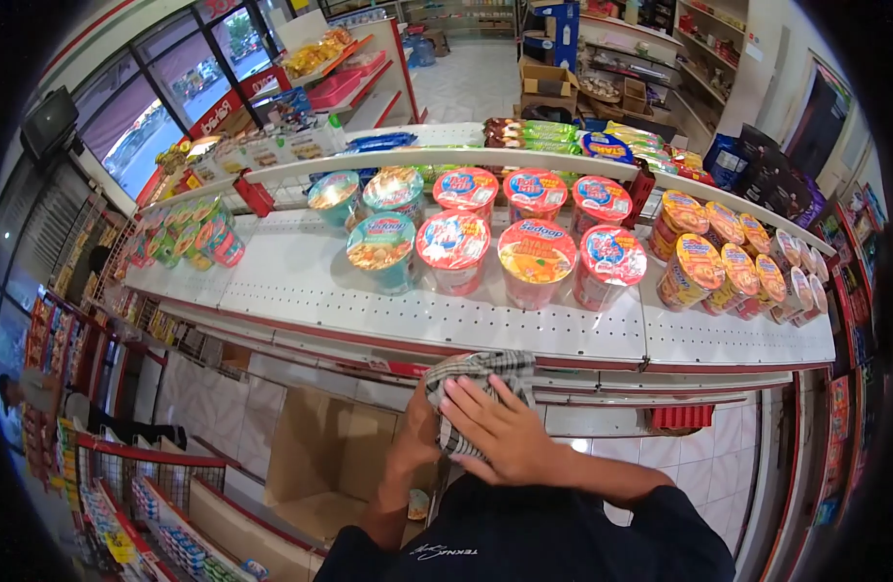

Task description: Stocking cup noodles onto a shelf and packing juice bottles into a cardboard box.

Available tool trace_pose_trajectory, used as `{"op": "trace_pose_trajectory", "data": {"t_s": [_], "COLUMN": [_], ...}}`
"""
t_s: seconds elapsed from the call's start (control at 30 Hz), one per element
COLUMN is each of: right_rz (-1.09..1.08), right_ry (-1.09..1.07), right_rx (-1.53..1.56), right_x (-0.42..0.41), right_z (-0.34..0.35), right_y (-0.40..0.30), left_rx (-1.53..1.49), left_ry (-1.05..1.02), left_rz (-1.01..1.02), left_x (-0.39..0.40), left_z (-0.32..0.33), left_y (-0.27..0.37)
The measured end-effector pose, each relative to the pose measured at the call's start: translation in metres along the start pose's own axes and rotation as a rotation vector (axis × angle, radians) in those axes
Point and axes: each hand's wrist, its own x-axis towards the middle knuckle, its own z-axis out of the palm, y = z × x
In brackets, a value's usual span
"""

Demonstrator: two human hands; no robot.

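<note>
Before my chest, my left hand (411,429) grips the side of a round, cup-like item that is mostly hidden under cloth. A grey and black checked cloth (515,366) drapes over it. My right hand (494,429) lies across the cloth with its fingers pressed down on it. Just beyond my hands is a white perforated shelf (308,291). Instant noodle cups stand there in rows: a teal cup (381,254), a red and white cup (455,251), an orange-lidded cup (537,263) and another red cup (609,265).
Yellow noodle cups (691,270) stand on the shelf's right, small green cups (181,233) on its left. An opened cardboard box (308,451) is below left. A red plastic basket (681,417) sits low at right. Another person (75,407) is at far left.
</note>
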Motion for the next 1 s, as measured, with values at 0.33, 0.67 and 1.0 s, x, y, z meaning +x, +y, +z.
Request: {"op": "trace_pose_trajectory", "data": {"t_s": [0.33, 0.67, 1.0], "right_rz": [0.123, -0.009, 0.088], "right_ry": [0.163, 0.365, 0.468], "right_rx": [0.315, 0.401, 0.210], "right_x": [0.023, 0.002, -0.008], "right_z": [0.003, 0.035, 0.039], "right_y": [0.037, 0.036, 0.021], "left_rx": [0.349, -0.702, -0.670], "left_ry": [0.186, 0.427, 0.538], "left_rz": [0.184, -0.174, -0.051], "left_x": [0.012, -0.013, 0.021], "left_z": [-0.014, 0.015, 0.035], "left_y": [0.026, -0.029, -0.012]}}
